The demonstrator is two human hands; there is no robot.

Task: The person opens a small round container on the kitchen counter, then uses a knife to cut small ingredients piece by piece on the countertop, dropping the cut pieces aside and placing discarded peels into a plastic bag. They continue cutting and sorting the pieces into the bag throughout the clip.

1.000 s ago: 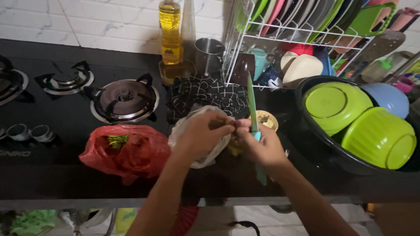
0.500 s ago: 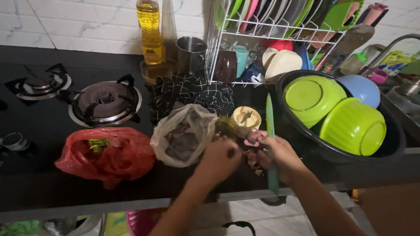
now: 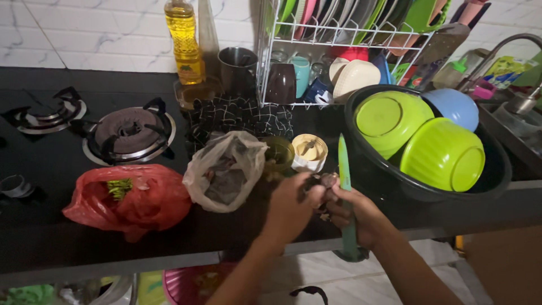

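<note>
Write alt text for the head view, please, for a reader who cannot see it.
Two hands meet over a black counter: the right hand grips a green knife, blade up, and the left hand pinches a small dark item beside it. A red bag and a clear bag lie to the left, green bowls to the right.

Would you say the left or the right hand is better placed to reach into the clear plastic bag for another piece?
Left, probably. The left hand is on the side of the clear plastic bag and carries no tool; the right hand grips the green knife.
</note>
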